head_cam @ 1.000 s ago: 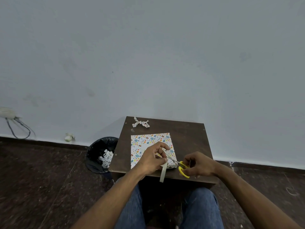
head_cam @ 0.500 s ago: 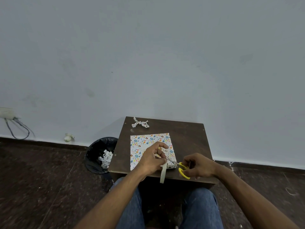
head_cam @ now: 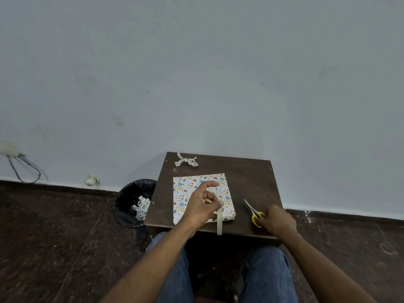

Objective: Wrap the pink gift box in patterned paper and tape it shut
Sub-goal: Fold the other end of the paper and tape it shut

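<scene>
The gift box [head_cam: 185, 193] lies flat on the small dark table [head_cam: 251, 178], fully covered in white patterned paper. My left hand [head_cam: 202, 205] hovers over its near right part and holds a roll of clear tape, from which a strip of tape [head_cam: 219, 224] hangs down past the table's front edge. My right hand [head_cam: 276, 220] rests on the table to the right, fingers curled on the yellow handles of the scissors [head_cam: 253, 212], whose blades lie on the tabletop pointing away from me.
A crumpled scrap of patterned paper [head_cam: 186, 161] lies at the table's far left. A black bin [head_cam: 133, 202] with paper scraps stands on the floor left of the table. My knees are under the table's front edge. A wall stands close behind.
My right hand has carried the scissors away from the tape, to the right, and lowered them onto the table. My left hand still holds the tape over the box.
</scene>
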`<state>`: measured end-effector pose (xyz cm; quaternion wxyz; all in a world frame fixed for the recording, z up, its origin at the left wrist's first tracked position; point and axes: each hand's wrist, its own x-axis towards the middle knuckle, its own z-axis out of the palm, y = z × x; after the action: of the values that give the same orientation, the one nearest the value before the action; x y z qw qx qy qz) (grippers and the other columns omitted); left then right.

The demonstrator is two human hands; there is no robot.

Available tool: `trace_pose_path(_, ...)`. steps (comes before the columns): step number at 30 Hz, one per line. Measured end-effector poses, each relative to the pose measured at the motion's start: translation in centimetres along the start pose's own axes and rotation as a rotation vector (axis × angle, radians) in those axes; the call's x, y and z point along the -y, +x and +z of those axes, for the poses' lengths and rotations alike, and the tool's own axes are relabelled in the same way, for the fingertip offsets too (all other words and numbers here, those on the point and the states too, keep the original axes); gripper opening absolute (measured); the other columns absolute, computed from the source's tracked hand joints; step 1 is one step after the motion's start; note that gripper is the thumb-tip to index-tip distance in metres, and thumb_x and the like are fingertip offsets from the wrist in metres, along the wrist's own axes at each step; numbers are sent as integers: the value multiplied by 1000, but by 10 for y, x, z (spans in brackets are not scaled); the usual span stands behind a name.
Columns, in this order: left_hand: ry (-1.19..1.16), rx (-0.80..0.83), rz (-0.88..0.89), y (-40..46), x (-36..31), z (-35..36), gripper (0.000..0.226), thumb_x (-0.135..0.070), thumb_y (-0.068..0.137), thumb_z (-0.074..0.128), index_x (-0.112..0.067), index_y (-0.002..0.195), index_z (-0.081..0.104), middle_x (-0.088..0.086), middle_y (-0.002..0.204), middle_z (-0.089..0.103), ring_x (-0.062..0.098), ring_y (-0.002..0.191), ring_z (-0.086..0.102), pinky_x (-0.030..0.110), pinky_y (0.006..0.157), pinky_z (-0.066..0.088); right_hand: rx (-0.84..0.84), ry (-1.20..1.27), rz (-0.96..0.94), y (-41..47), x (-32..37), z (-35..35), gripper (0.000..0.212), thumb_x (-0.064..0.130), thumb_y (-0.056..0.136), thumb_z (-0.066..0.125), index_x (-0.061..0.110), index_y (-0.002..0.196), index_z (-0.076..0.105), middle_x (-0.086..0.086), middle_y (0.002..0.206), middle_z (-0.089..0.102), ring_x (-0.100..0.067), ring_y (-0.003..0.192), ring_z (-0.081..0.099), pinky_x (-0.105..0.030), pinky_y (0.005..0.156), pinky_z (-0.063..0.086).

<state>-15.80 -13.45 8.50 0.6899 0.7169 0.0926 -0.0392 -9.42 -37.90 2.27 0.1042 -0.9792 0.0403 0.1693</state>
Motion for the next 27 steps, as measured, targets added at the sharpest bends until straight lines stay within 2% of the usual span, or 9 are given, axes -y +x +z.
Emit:
trace_pose_path(2, -19, -39, -4, 1, 1, 3, 42, -4, 86, 70, -35, 112, 57, 10, 81, 60, 34, 93, 69, 42, 68, 61, 30, 93, 48, 2, 3, 6, 25, 41, 78, 68, 17, 82, 61, -4, 88, 68, -25, 82, 67, -29, 68, 50)
trace_pose_path(6, -62, -125, 1, 3, 5, 5, 47, 0, 85, 69, -37, 109, 53, 8, 78, 60, 31, 100, 67, 31, 63, 59, 142, 308, 91, 0, 8, 5, 13, 22, 81, 62, 12, 74, 67, -5, 61, 70, -22, 48, 68, -23, 47, 49)
trace_pose_path(8, -93, -170, 0, 3, 7, 4, 50, 3, 83, 69, -36, 109, 52, 4, 75, 61, 30, 100, 67, 34, 65, 60, 113, 279, 85, -2, 12, 0, 15, 26, 78, 60, 15, 72, 68, -4, 68, 70, -23, 57, 70, -26, 55, 51)
trace_pose_path(10, -121, -200, 1, 2, 9, 5, 53, 3, 82, 70, -33, 117, 52, 1, 73, 62, 28, 98, 66, 38, 70, 61, 11, 260, -33, -4, 16, -1, 18, 36, 79, 64, 22, 68, 65, 2, 76, 69, -19, 72, 67, -30, 66, 51)
trace_pose_path(13, -215, -227, -12, 1, 9, 8, 61, 5, 82, 69, -27, 130, 49, -1, 72, 62, 21, 88, 66, 37, 72, 60, -21, 494, -396, -17, 31, -3, 21, 52, 78, 69, 33, 71, 65, 15, 73, 67, -7, 70, 62, -35, 69, 53)
trace_pose_path(17, -378, -265, -63, 2, 10, 10, 73, 13, 77, 71, -38, 126, 50, 4, 82, 56, 20, 87, 65, 41, 73, 60, 41, 623, -645, -40, 59, -4, 40, 65, 72, 67, 31, 92, 71, 15, 92, 68, -5, 89, 64, -25, 78, 51)
trace_pose_path(20, -407, -257, -85, 1, 10, 11, 78, 15, 78, 70, -36, 132, 49, 4, 84, 55, 24, 87, 64, 46, 77, 60, -67, 521, -727, -45, 71, 3, 45, 67, 75, 62, 25, 91, 70, 16, 88, 64, -5, 87, 59, -27, 77, 47)
trace_pose_path(23, -507, -220, -98, 0, 7, 9, 77, 20, 81, 63, -40, 129, 51, 5, 84, 54, 27, 88, 64, 40, 74, 60, -117, 535, -721, -45, 74, 8, 47, 66, 80, 55, 22, 87, 69, 12, 80, 65, -7, 78, 57, -30, 69, 44)
trace_pose_path(27, -574, -169, -122, 1, 9, 4, 76, 24, 85, 53, -39, 128, 52, 5, 84, 57, 26, 85, 68, 39, 77, 60, -102, 617, -725, -41, 71, 10, 35, 53, 85, 65, 19, 82, 69, 8, 72, 63, -9, 68, 55, -22, 60, 37)
